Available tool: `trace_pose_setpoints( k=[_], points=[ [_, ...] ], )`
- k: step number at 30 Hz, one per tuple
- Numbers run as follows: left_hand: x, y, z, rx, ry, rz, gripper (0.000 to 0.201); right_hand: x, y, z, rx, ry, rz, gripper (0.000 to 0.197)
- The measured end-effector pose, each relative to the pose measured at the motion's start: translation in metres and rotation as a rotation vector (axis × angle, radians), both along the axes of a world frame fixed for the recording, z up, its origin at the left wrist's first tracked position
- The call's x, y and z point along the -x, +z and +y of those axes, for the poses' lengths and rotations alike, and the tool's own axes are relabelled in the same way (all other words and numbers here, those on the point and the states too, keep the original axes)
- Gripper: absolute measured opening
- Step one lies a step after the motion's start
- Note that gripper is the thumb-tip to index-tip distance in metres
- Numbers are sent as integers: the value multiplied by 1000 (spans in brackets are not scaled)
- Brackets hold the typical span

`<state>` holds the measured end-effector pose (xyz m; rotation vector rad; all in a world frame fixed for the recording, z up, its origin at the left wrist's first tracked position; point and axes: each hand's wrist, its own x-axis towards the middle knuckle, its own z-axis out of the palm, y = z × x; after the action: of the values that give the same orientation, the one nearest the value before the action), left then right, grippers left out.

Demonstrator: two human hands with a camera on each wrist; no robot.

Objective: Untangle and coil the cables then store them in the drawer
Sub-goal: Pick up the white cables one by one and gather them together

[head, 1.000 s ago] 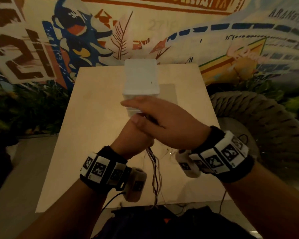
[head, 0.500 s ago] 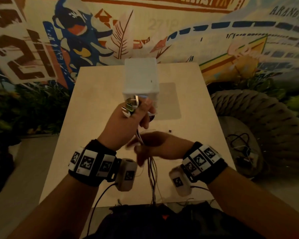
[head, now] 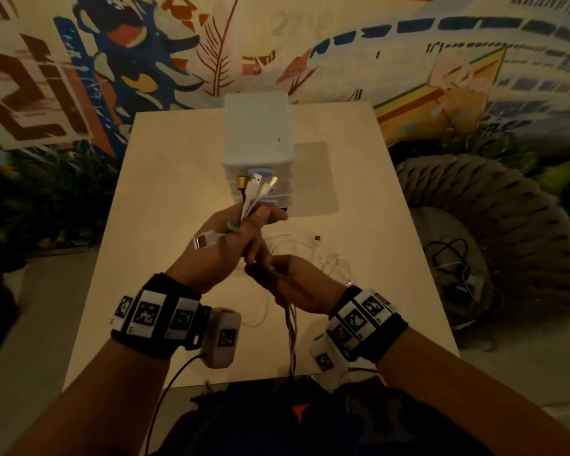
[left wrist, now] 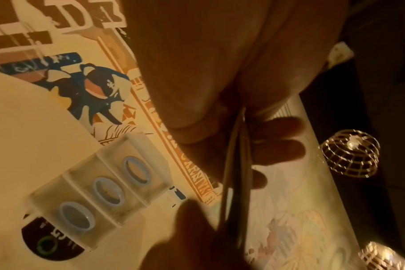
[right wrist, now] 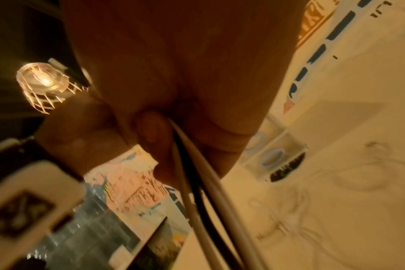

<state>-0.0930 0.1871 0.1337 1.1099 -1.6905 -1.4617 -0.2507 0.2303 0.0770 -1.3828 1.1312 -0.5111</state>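
Over the middle of the table (head: pixel 178 179), my left hand (head: pixel 260 218) grips a bundle of cables (head: pixel 292 337). Their plug ends (head: pixel 255 185) fan out above the fist: a gold one, white ones and a USB plug pointing left. My right hand (head: pixel 264 271) grips the same bundle just below the left, and the strands hang over the table's near edge. In the wrist views the cables (left wrist: pixel 234 173) (right wrist: pixel 197 173) run out of each closed palm. A white drawer unit (head: pixel 257 133) with blue ring handles (left wrist: pixel 106 190) stands behind the hands, its drawers closed.
Loose white cables (head: pixel 326 258) lie on the table right of my hands. A woven round seat (head: pixel 494 218) at the right holds black cables (head: pixel 451 255). A painted wall stands behind the table, with plants at the left. Caged lamps (left wrist: pixel 349 151) hang overhead.
My right hand dropped from above the left hand to below it and took hold of the bundle. The left hand stayed up with the plug ends, which now show clearly above it.
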Motion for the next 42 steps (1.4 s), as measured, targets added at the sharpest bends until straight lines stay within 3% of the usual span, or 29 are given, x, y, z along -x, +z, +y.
trace_pose_setpoints(
  k=[4,9,12,14,17,20,22,26,30,34,39,42],
  points=[
    [0,-7,0,-181,46,261,28,3,-29,16,-178,-28,-20,47],
    [-4,-16,-3,-328,105,406,23,12,-63,40,-305,42,26,38],
    [-15,-18,-9,-356,118,400,22,30,-70,39,-231,246,123,35],
    [-22,-19,-11,-365,104,383,22,44,-75,24,-222,209,128,37],
    [-31,-24,-12,-384,121,352,23,69,-89,-11,-162,-169,179,30],
    [-34,-33,-9,-385,137,328,24,92,-101,-48,13,-456,464,36],
    [-35,-38,-8,-392,141,308,22,99,-114,-70,67,-445,593,46],
    [-38,-43,-9,-395,156,243,20,94,-144,-96,-43,-243,813,56],
    [-45,-49,-13,-380,162,213,18,91,-150,-105,-70,-300,830,42],
    [-50,-55,-17,-395,184,202,20,88,-147,-109,-36,-239,892,37],
    [-47,-59,-22,-403,195,207,20,94,-138,-115,-28,-272,863,26],
    [-43,-60,-24,-405,182,205,22,100,-136,-112,-6,-326,794,29]
  ],
)
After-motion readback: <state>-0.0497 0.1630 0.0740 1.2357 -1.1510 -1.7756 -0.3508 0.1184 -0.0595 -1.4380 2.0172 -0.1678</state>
